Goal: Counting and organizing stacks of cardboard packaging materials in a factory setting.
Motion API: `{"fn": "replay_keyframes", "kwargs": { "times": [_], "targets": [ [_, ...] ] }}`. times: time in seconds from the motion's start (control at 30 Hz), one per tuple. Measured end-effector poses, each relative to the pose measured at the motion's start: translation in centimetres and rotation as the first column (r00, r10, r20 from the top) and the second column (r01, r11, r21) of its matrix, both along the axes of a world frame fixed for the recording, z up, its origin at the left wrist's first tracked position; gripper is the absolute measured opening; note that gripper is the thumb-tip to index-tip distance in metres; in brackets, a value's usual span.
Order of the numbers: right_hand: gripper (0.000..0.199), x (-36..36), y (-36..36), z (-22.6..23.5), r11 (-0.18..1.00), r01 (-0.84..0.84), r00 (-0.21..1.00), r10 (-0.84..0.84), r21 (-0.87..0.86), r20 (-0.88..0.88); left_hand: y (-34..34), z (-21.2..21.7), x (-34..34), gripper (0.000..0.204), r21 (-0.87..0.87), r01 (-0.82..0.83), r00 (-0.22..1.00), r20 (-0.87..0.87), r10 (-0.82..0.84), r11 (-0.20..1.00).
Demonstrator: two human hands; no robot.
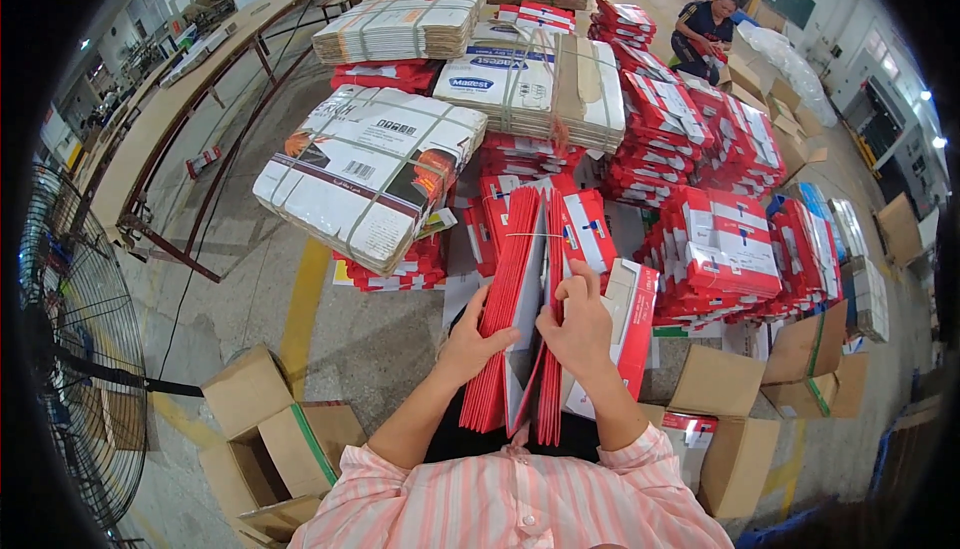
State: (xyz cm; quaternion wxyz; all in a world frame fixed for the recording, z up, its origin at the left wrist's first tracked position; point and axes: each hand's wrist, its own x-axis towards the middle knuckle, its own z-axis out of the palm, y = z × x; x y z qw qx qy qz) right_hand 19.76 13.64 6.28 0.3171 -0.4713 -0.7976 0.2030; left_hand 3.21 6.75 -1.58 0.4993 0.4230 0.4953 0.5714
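A bundle of flat red-and-white folded cartons stands on edge in front of my body, with a thin string around its upper part. It is parted in the middle, so a white-grey inner face shows in the gap. My left hand is wrapped around the left, thicker part, thumb toward the gap. On the thinner right part, my right hand grips with bent fingers; some fingertips are hidden. Another red-and-white carton pile lies close beside my right hand.
Tied stacks of white flattened boxes lie ahead on red cartons. Tall red carton piles stand at right. Open brown boxes sit at lower left and right. A black fan and long table are left. A person crouches far right.
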Motion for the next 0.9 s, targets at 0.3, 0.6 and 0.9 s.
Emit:
{"fn": "replay_keyframes", "kwargs": {
  "times": [0.3, 0.6, 0.9],
  "targets": [
    [0.014, 0.3, 0.7, -0.9, 0.996, -0.047, 0.999, 0.046, 0.077, 0.016, 0.2, 0.5, 0.6, 0.08, 0.01, -0.054, 0.998, 0.035, 0.053, 0.999],
    [0.027, 0.1, 0.3, -0.6, 0.999, -0.025, 1.0, 0.024, 0.038, 0.015, 0.0, 1.0, 0.5, 0.083, 0.02, 0.002, 0.996, 0.09, -0.004, 1.0],
    [0.029, 0.0, 0.4, -1.1, 0.997, -0.073, 0.997, 0.075, 0.038, -0.036, 0.1, 0.7, 0.6, 0.087, 0.093, -0.022, 0.985, -0.168, 0.038, 0.995]
  ]
}}
